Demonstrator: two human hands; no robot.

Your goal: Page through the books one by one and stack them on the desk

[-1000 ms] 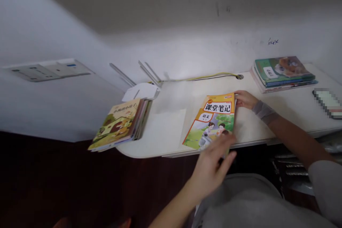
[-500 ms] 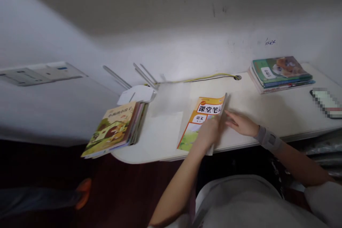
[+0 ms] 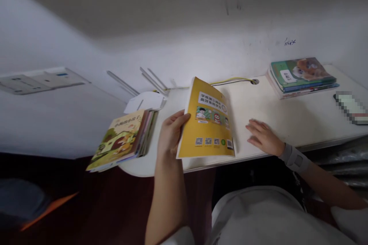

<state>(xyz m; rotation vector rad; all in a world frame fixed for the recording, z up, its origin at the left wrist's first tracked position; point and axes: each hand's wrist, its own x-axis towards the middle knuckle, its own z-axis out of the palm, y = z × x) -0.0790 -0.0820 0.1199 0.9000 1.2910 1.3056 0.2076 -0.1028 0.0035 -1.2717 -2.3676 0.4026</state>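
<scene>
My left hand (image 3: 171, 133) grips the left edge of a yellow workbook (image 3: 205, 132), thumb on top. Its yellow back cover, with cartoon pictures and square codes, faces up, and the left side is raised off the white desk (image 3: 241, 101). The right edge of the workbook rests low, near the desktop. My right hand (image 3: 264, 136) lies palm down with fingers stretched out, a short way right of the workbook and holding nothing. A grey band (image 3: 293, 157) circles my right wrist.
Picture books (image 3: 119, 139) are stacked at the desk's left end, in front of a white router (image 3: 145, 103) with antennas. Another stack of books (image 3: 301, 72) sits at the back right, near a phone (image 3: 352, 109). A yellow cable (image 3: 230, 80) runs along the wall.
The workbook has been turned over from its orange front cover to its yellow back. My left hand has moved left to its far edge; my right hand has shifted slightly right.
</scene>
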